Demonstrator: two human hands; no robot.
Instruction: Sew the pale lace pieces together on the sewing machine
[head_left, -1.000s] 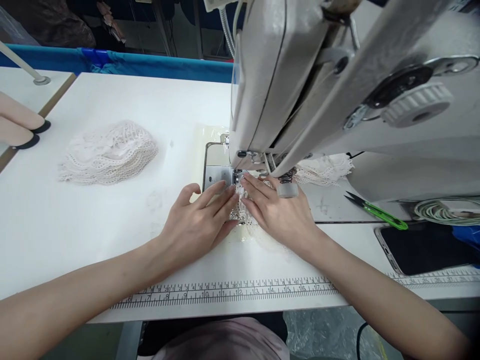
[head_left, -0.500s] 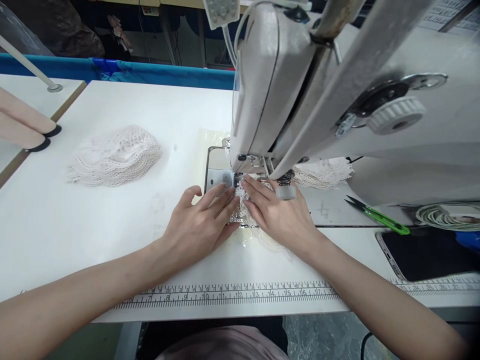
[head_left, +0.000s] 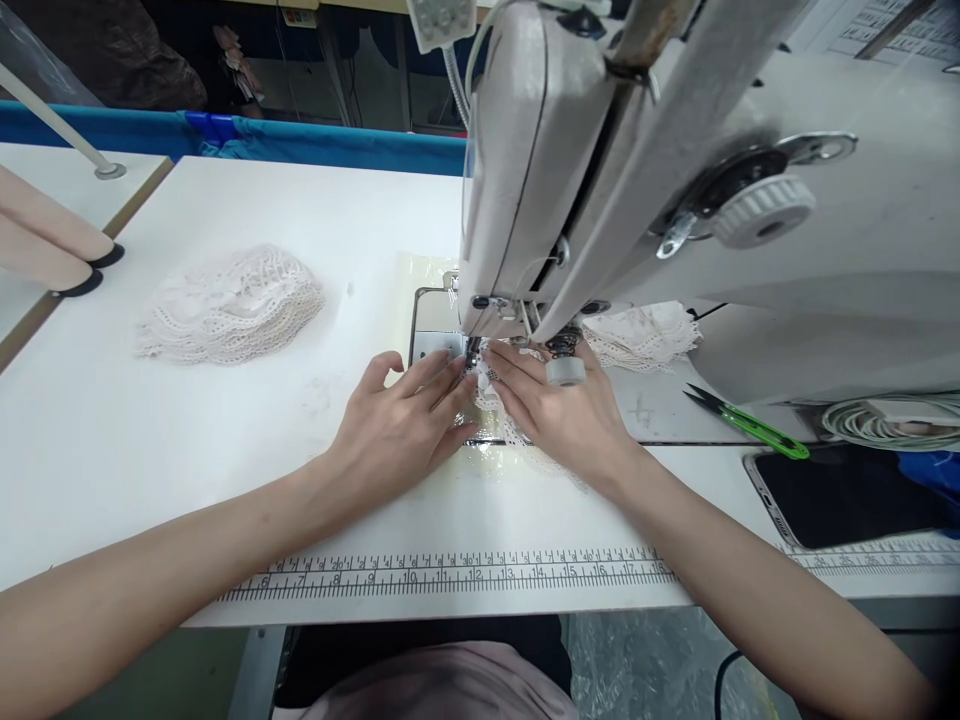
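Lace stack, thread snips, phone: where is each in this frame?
lace stack [head_left: 232, 305], head view, top of the pile.
thread snips [head_left: 754, 427], head view, green handle.
phone [head_left: 847, 495], head view, dark screen.

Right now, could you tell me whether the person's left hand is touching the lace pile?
Apart. The head view shows bare white table between the left hand and the lace pile, which lies farther left.

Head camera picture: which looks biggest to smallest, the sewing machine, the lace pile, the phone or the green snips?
1. sewing machine
2. lace pile and phone look about alike; the phone is nearer and cut off
3. green snips
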